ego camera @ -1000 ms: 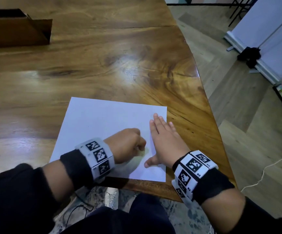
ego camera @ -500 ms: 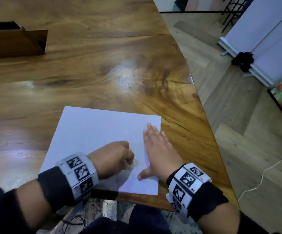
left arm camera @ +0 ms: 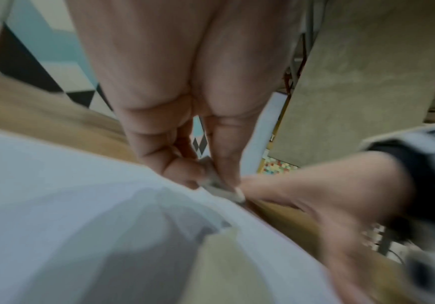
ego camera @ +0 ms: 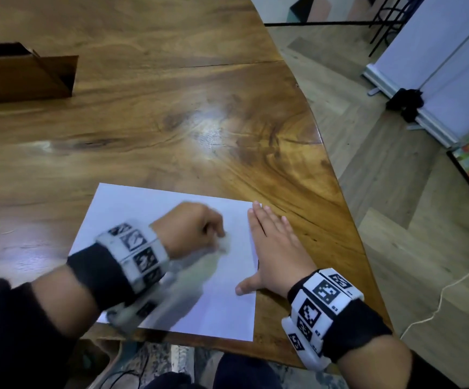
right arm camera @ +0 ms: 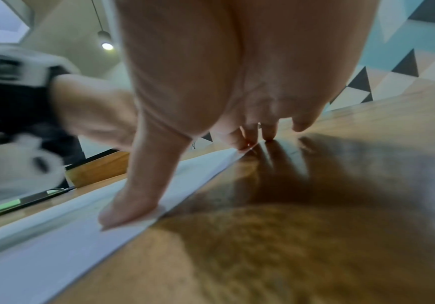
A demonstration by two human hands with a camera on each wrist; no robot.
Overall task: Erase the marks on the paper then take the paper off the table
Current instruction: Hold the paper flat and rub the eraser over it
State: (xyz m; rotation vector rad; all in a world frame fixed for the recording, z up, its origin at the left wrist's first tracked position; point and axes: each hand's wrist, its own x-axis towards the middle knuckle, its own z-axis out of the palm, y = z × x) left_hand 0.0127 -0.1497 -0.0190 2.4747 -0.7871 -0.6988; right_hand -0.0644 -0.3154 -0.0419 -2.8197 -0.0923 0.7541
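Note:
A white sheet of paper lies near the front edge of the wooden table. My left hand is a motion-blurred fist over the sheet's middle. In the left wrist view its fingers pinch a small pale eraser down against the paper. My right hand lies flat across the paper's right edge. Its thumb presses on the paper, and the fingertips rest on the wood. Any marks are too faint to make out.
A brown cardboard box stands at the table's far left. A green and black pen-like object lies on the table past the paper. The table's right edge drops to a wooden floor with a white cable.
My left hand has moved with the eraser away from me across the paper and is now blurred by motion. My right hand still lies flat on the paper's right edge.

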